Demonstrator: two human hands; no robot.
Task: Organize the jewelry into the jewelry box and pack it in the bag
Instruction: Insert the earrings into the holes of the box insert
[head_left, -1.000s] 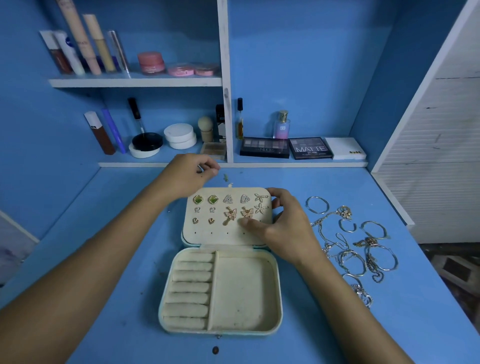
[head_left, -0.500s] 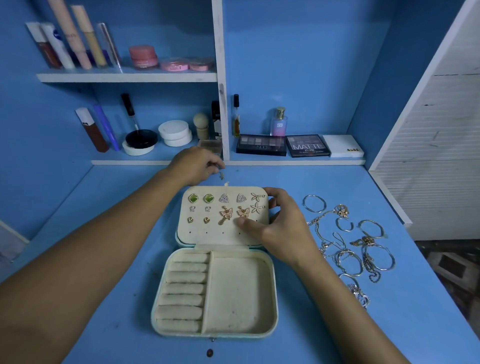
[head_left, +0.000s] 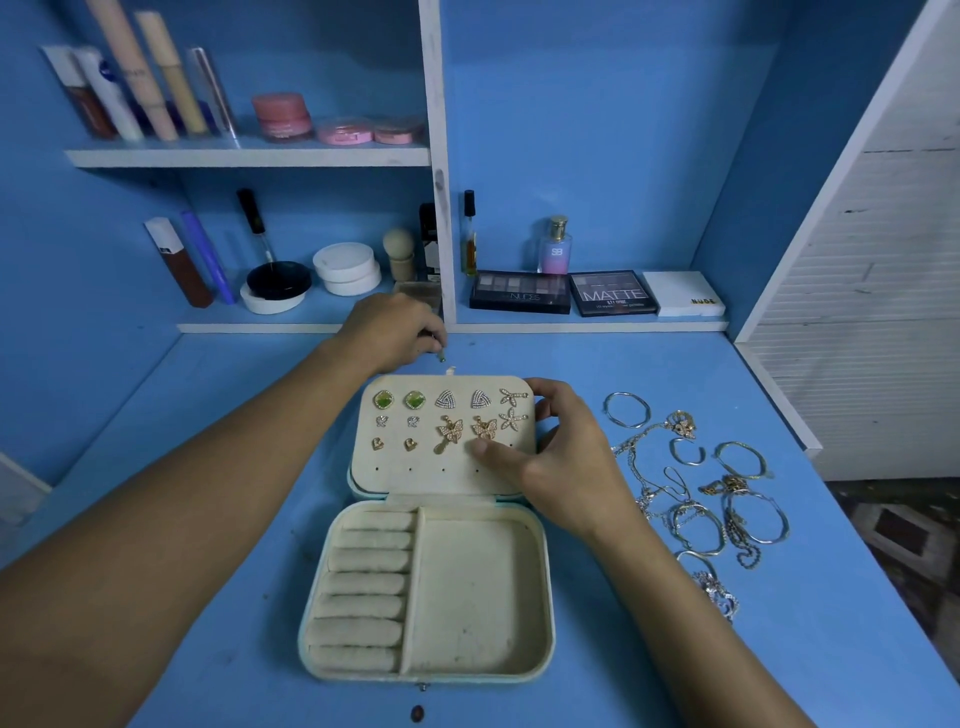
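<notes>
A small earring (head_left: 441, 357) is pinched by the left hand (head_left: 392, 332) just behind the lid (head_left: 441, 478), which is gripped at its right edge by the right hand (head_left: 558, 457).

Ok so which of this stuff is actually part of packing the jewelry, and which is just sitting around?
Part of the job:
jewelry box
earrings on its lid panel
bangles and chains on the desk
small piece the left hand pinches

Just lying about:
eyeshadow palettes
perfume bottle
pink jars
tubes
</notes>
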